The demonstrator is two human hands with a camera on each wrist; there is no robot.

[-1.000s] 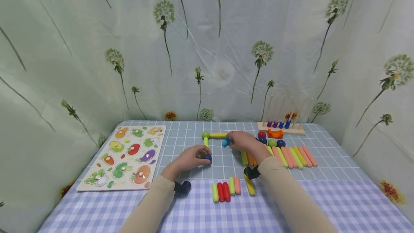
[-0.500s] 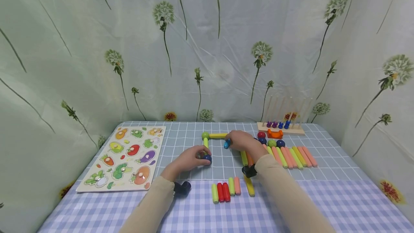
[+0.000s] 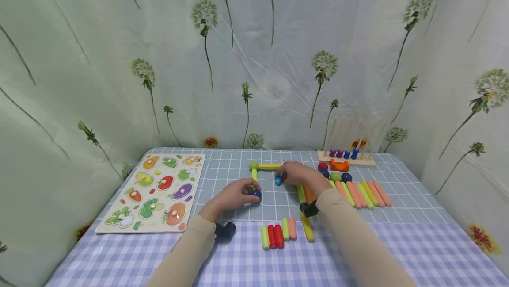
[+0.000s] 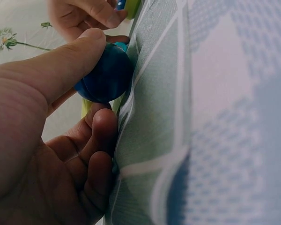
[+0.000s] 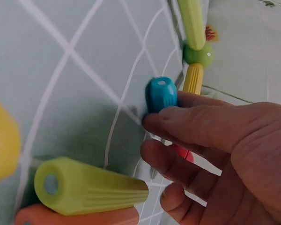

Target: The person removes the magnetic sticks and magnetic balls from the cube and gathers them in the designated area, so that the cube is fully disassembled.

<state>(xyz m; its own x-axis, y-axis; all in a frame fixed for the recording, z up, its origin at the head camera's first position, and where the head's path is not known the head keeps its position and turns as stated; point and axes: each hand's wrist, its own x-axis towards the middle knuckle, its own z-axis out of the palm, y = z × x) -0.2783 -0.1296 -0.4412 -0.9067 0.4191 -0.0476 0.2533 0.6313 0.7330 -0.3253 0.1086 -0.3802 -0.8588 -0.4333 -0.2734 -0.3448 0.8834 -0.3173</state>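
Observation:
My left hand [image 3: 238, 193] holds a dark blue ball [image 3: 256, 195] low over the table, with the thumb pressed on it in the left wrist view. Close to the ball is the near end of a light green rod [image 3: 254, 174], whose far end meets a green ball [image 3: 253, 166]. From that ball a yellow rod [image 3: 269, 167] runs right toward my right hand [image 3: 298, 175]. Between thumb and forefinger, the right hand pinches a blue ribbed rod [image 5: 162, 96] with a pale disc at its end. The fingers cover the rest of this rod.
Right of my hands lie a row of coloured rods [image 3: 358, 194], several loose balls [image 3: 335, 176] and an orange arched piece [image 3: 339, 165]. A peg rack [image 3: 366, 159] stands behind. In front are short rods [image 3: 275, 236]; a vegetable puzzle board [image 3: 153, 194] lies left.
The blue rod in my right hand has turned from pointing left to pointing more toward me. My left hand stays on the dark blue ball, nearly still.

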